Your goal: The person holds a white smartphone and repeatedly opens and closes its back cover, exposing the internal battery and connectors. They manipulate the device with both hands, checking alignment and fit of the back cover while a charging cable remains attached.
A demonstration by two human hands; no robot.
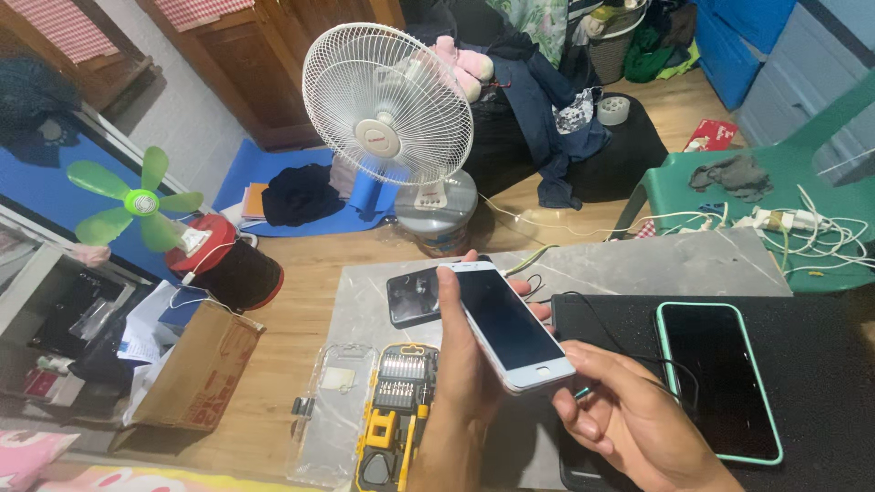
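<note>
Both my hands meet low: left hand [465,364] grips the white-framed, dark-screened smartphone [506,323], long axis slanting down-right; right hand [629,424], fingers curled, pinches its lower end.

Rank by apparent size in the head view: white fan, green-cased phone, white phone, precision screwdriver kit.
1. White fan, clearly largest.
2. Green-cased phone.
3. White phone and screwdriver kit look alike; the phone is held nearer, so unranked.

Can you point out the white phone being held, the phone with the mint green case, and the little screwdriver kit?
white phone [504,325], head view, on the middle of its dark screen.
phone with the mint green case [719,378], head view, on its dark screen.
screwdriver kit [398,401], head view, on the yellow and black tray below the bits.
</note>
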